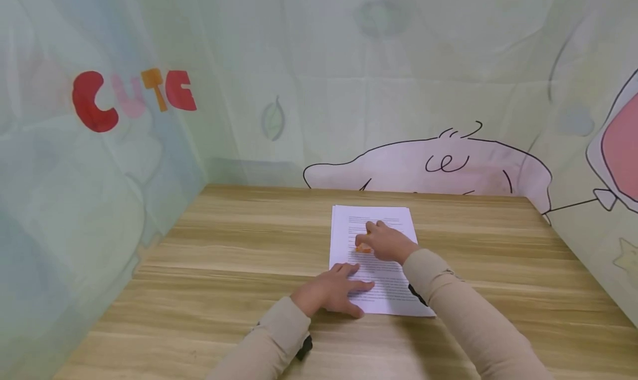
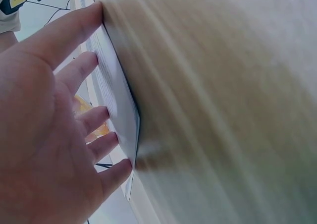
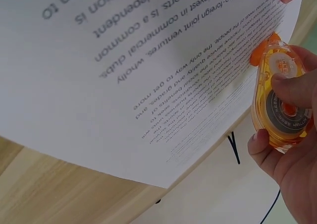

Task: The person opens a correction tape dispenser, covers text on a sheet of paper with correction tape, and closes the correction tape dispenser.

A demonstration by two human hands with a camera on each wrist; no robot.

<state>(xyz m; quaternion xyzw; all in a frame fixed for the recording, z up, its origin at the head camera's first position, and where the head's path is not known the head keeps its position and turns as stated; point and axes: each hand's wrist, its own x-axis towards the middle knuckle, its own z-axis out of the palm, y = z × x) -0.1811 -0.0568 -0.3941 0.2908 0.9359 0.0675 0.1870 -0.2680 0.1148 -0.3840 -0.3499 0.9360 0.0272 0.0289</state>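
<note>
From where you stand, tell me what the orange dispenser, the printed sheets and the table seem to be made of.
Orange dispenser: likely glossy tinted plastic; a reel shows through its shell.
Printed sheets: paper, apparently matte; thin, white, with dark print.
Table: wood or wood-look laminate, seemingly smooth; streaky grain shows, but doesn't settle which.

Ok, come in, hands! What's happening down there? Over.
Left hand spread on printed paper. Right hand gripping orange tape dispenser over it. No obstruction seen.
</note>
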